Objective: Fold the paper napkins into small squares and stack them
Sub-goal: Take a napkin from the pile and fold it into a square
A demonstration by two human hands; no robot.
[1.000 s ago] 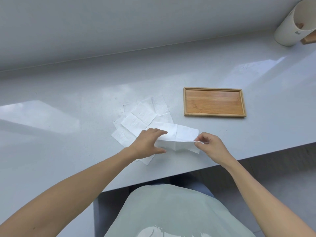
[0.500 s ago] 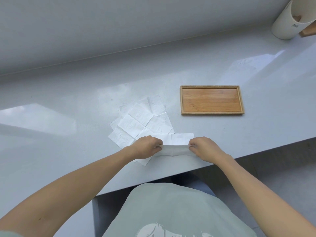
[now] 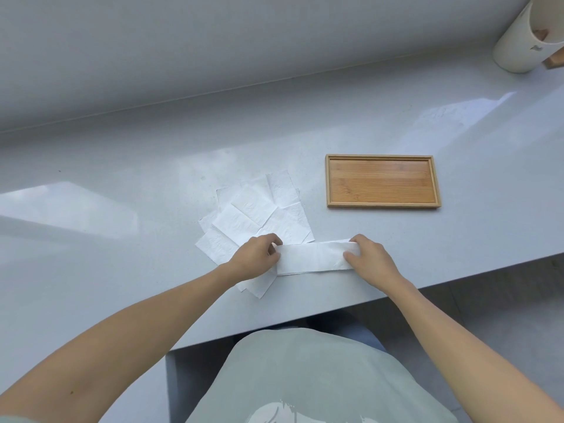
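A white paper napkin [image 3: 314, 257], folded into a long narrow strip, lies flat near the counter's front edge. My left hand [image 3: 256, 260] pinches its left end and my right hand [image 3: 370, 257] pinches its right end, fingers on top. Behind and left of the strip, several unfolded white napkins [image 3: 256, 215] lie fanned in a loose overlapping pile; my left hand covers part of that pile.
An empty wooden tray [image 3: 328, 181] sits on the pale grey counter [image 3: 122, 270] to the right of the pile. A white cylinder [image 3: 515, 41] stands at the far right corner by the wall. The counter's front edge runs just below my hands.
The napkin was lifted by its near edge and folded over away from me; it now lies flat as a narrow strip with both hands at its ends.
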